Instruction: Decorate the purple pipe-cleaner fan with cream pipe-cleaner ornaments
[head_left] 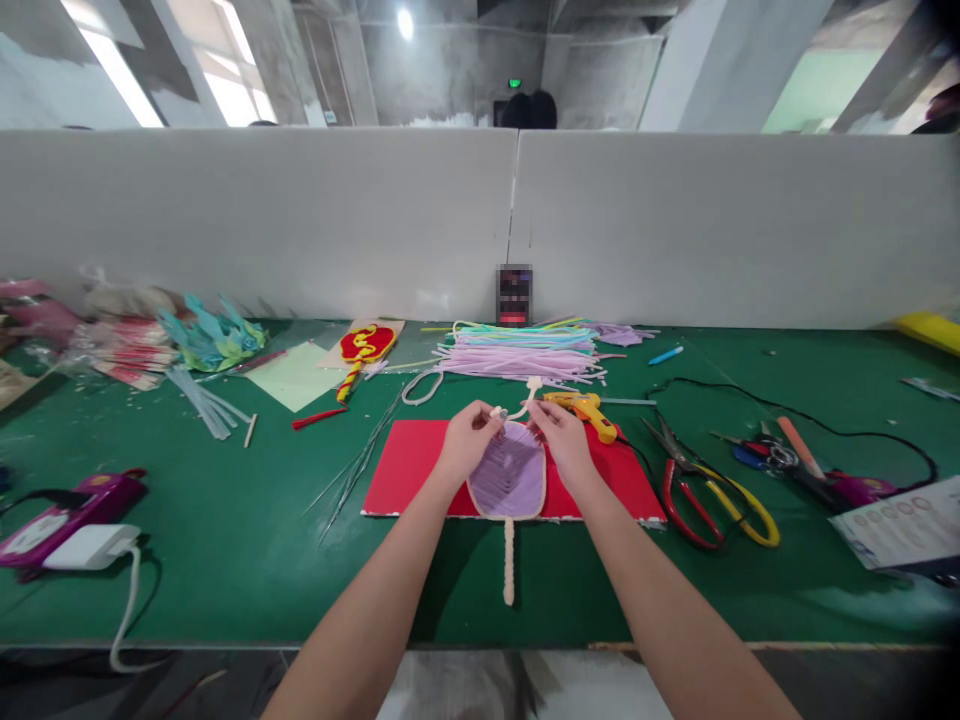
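Note:
A small fan with a lilac face, cream rim and cream twisted handle lies on a red board, its handle towards me. Above its top edge, my left hand pinches one end of a cream pipe cleaner, near a small pale piece at the fingertips. The pipe cleaner curves across to my right hand, whose finger and thumb are closed on it. Its upper end looks folded into a small shape. Whether the fingers touch the fan's rim is hard to see.
Behind my hands lies a heap of pipe cleaners, with a phone against the partition. A yellow glue gun and large scissors sit to the right. On the left are a red-and-yellow fan and a purple power strip.

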